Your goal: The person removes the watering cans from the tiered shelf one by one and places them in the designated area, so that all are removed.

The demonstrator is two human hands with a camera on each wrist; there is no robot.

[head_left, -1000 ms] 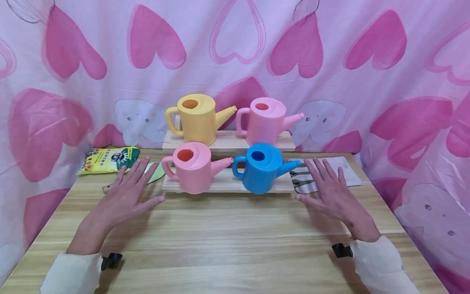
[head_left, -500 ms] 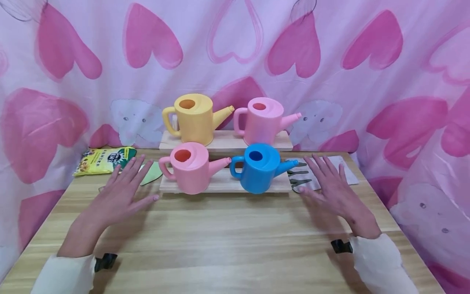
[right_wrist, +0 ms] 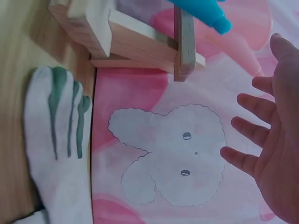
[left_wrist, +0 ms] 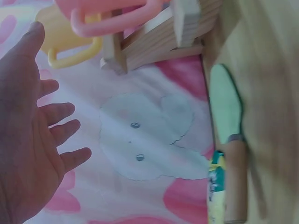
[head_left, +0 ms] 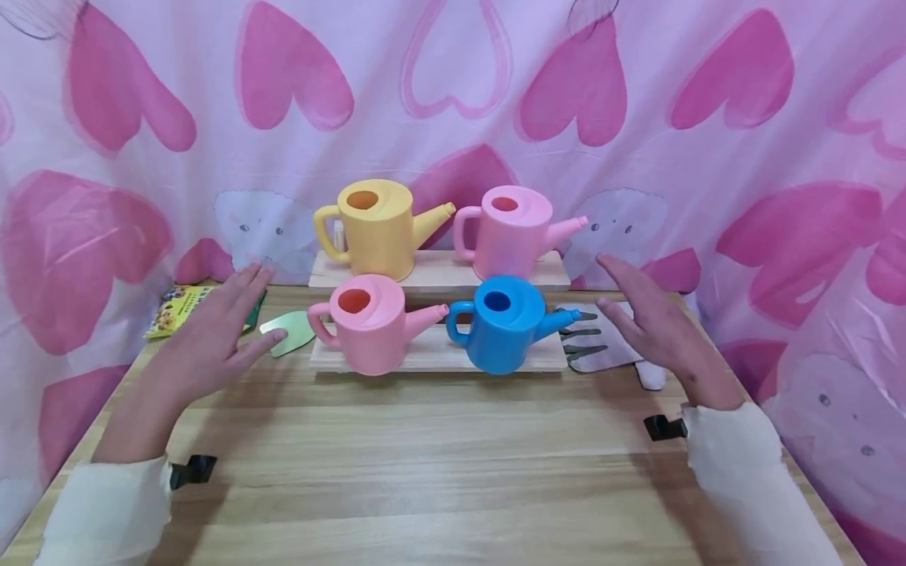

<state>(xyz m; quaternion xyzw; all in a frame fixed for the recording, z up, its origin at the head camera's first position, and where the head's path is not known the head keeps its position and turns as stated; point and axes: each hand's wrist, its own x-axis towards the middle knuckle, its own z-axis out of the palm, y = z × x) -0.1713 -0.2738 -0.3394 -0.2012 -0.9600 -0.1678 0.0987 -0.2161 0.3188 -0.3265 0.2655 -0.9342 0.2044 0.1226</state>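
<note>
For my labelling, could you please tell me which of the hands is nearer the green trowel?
Left: the left hand is raised beside the green trowel; the right hand is across the wooden stand from it, near the glove.

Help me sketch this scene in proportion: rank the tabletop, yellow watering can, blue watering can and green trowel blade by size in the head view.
1. Tabletop
2. Yellow watering can and blue watering can: too alike to rank, the blue one being nearer
3. Green trowel blade
</note>
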